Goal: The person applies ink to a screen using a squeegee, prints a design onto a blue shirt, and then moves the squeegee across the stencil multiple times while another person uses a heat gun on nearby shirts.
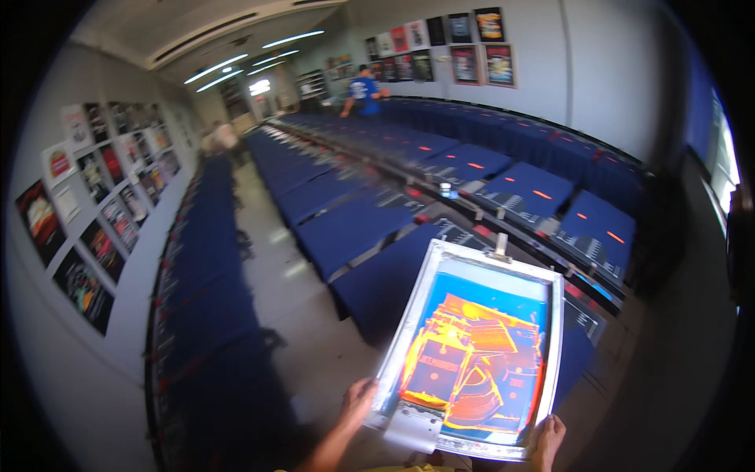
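A screen printing frame (555, 346) with a pale metal rim slants in front of me, its near end toward my body. Its blue mesh (515, 293) carries orange and yellow ink around a stencil design. My left hand (360, 401) grips the frame's left edge near the lower corner. At the lower right corner, my right hand (548, 440) is closed on the rim. Inside the frame's near left end lies a squeegee (414, 425) with a whitish blade. A metal clamp piece (501, 246) stands at the far rim. Fingertips beneath the frame are hidden.
Long printing tables with dark blue fabric panels (354, 228) run into the distance; several panels on the right bear orange marks. A small container (445, 189) sits on the middle rail. A person in a blue shirt (364, 93) stands farther off. An aisle floor (295, 315) lies left.
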`<state>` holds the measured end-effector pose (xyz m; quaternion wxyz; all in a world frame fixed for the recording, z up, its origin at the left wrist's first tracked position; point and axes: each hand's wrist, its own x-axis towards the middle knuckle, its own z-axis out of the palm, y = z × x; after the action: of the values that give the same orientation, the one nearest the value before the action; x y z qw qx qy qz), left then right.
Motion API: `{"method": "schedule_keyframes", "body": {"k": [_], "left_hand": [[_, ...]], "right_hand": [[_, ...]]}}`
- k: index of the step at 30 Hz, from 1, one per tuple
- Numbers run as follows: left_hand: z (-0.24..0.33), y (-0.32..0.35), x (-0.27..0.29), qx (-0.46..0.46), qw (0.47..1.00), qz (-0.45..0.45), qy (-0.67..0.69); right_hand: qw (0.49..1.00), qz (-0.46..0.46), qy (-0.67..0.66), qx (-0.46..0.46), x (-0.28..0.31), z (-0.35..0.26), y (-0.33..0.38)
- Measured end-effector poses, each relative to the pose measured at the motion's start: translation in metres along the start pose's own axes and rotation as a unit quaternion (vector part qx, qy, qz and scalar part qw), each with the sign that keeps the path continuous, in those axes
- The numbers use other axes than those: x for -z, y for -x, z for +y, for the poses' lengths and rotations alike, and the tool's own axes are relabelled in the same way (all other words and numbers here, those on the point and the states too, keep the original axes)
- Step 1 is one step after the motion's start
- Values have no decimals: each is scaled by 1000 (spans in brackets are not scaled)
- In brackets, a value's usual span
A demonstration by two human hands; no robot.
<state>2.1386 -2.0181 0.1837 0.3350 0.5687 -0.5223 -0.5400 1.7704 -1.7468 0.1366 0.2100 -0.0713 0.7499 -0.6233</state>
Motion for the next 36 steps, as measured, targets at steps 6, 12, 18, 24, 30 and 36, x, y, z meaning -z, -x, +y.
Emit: {"method": "schedule_keyframes", "body": {"k": [6,12,18,24,30,36], "left_hand": [[30,-54,20,-8,993,-115,30],[56,-114,35,-1,972,-236,-2],[59,-163,29,-24,941,-329,-72],[65,-181,30,-17,934,-348,-84],[108,-167,34,-78,915,-390,-66],[118,-163,40,-66,925,-369,-61]], "right_hand": [[994,96,53,-20,-28,-44,68],[971,213,62,-91,-59,-78,142],[944,301,77,-116,-93,-92,188],[936,315,106,-115,-108,-111,207],[934,318,129,-101,-108,-118,212],[929,339,122,-84,-112,-122,211]]}}
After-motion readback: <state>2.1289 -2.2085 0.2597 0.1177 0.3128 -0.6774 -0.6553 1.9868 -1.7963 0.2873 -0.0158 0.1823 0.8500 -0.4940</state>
